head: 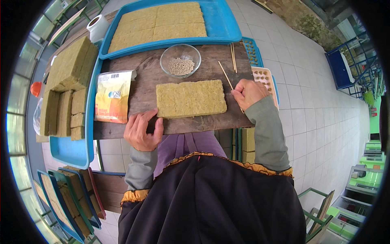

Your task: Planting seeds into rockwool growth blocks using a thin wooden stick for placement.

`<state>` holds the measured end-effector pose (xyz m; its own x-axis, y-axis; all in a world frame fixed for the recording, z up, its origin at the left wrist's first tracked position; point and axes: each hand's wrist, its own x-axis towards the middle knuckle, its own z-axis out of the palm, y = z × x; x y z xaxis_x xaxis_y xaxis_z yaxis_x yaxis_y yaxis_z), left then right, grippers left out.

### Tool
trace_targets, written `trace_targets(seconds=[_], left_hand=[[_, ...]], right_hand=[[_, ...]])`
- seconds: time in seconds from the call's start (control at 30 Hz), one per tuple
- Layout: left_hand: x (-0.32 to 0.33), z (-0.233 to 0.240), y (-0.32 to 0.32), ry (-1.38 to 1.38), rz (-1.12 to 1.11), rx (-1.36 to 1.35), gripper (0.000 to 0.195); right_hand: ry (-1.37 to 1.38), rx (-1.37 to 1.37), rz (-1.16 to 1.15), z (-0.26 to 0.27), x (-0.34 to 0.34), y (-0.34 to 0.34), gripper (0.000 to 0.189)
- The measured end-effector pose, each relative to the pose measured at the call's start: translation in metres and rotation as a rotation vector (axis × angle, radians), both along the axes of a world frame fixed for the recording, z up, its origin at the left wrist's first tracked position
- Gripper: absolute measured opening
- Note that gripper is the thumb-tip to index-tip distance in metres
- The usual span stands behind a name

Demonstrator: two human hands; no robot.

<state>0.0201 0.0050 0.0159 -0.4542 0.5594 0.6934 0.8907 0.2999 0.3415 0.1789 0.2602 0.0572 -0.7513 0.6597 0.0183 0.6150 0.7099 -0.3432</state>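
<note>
A yellowish rockwool slab (191,99) lies flat on the dark wooden table before me. My left hand (143,129) rests at its near left corner, index fingertip against the edge and thumb spread apart, holding nothing. To the slab's right, my right hand (250,93) pinches a thin wooden stick (225,74), which slants up to the left past the fingers. Beyond the slab stands a clear glass bowl (180,61) partly filled with small pale round seeds (181,66). A printed yellow and white packet (112,97) lies left of the slab, near my left hand.
Across the table's far side sits a blue tray (221,19) of rockwool slabs. Stacked rockwool blocks (68,64) fill another blue tray (71,152) at left. More wooden sticks (234,58) lie near the right edge, beside a pale tray (260,70) with small plugs.
</note>
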Motion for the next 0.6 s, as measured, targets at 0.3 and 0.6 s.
trace_targets(seconds=[0.3,0.6], left_hand=[[0.004,0.006,-0.001,-0.064,0.001,-0.003,0.021],[0.004,0.010,-0.012,-0.190,-0.044,0.045,0.021]], right_hand=[[0.421,-0.301,-0.060,-0.010,0.021,-0.002,0.013],[0.853,-0.836,0.050,0.019,0.073,-0.029,0.025]])
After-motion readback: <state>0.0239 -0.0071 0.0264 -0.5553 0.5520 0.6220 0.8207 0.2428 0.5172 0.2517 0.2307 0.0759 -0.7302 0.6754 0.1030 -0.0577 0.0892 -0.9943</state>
